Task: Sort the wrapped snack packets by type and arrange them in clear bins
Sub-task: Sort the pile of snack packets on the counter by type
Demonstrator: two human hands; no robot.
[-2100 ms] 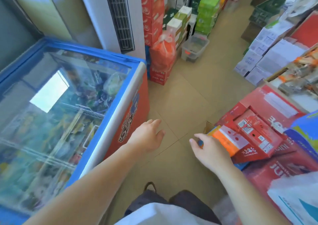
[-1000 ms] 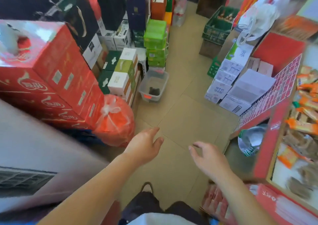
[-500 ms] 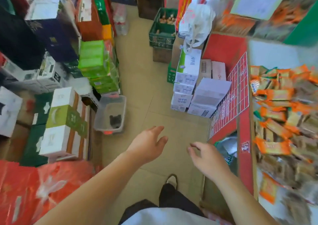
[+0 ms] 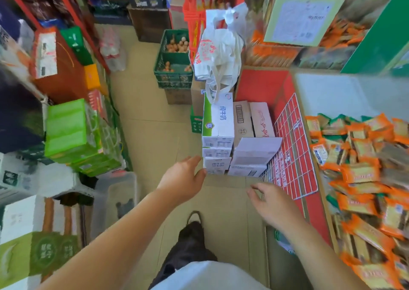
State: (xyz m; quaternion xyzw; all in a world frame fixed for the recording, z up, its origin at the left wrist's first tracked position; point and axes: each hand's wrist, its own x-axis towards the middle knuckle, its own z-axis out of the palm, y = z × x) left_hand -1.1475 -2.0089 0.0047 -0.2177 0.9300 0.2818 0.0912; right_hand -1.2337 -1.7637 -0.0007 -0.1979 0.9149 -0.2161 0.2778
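A heap of orange-and-brown wrapped snack packets (image 4: 363, 174) fills the display stand on the right. A clear plastic bin (image 4: 115, 199) stands on the floor at the lower left, with something small and dark inside. My left hand (image 4: 182, 180) hangs over the aisle floor, fingers relaxed, holding nothing. My right hand (image 4: 273, 204) hovers beside the stand's red wire-grid front (image 4: 292, 148), fingers loosely bent and empty, left of the packets.
Stacked white milk cartons (image 4: 221, 134) stand on the floor just beyond my hands. A green crate of eggs (image 4: 174, 61) and white plastic bags (image 4: 221, 48) lie farther back. Green and white boxes (image 4: 73, 130) line the left. A tan tiled aisle (image 4: 155, 125) runs between.
The view has swung right from the blue freezer to the aisle and the snack stand. My right hand left the orange box. Both hands stay empty in front of me.
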